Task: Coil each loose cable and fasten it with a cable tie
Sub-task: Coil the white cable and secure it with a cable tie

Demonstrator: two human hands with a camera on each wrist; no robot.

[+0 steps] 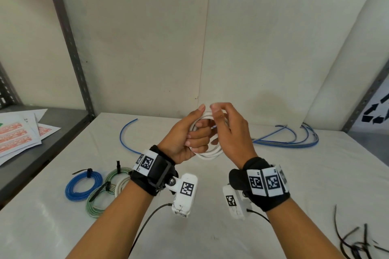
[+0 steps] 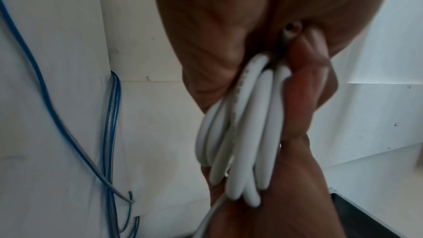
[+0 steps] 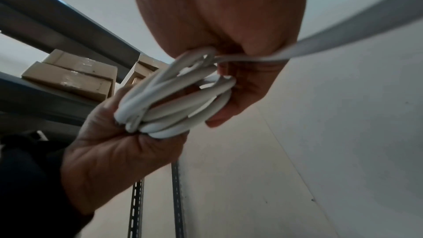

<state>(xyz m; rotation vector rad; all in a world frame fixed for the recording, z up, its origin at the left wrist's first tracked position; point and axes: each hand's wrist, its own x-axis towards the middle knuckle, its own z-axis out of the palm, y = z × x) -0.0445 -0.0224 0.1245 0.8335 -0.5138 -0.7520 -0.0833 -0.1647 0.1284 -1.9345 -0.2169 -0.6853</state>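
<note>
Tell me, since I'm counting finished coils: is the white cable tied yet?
Not tied. The white cable is coiled, held by both hands, left hand and right hand; no tie shows.

Bare table (image 1: pixel 189 206) between tied coils (image 1: pixel 84 185) left and loose ties (image 1: pixel 357 242) right.

1. Head view looks forward and down over the counter (image 1: pixel 210 206) toward its far edge and the wall.
2. Each wrist view sits very close beneath its palm, facing upward along the fingers.
3. All three share the white cable coil (image 1: pixel 207 153) (image 2: pixel 242 133) (image 3: pixel 174 102).
</note>
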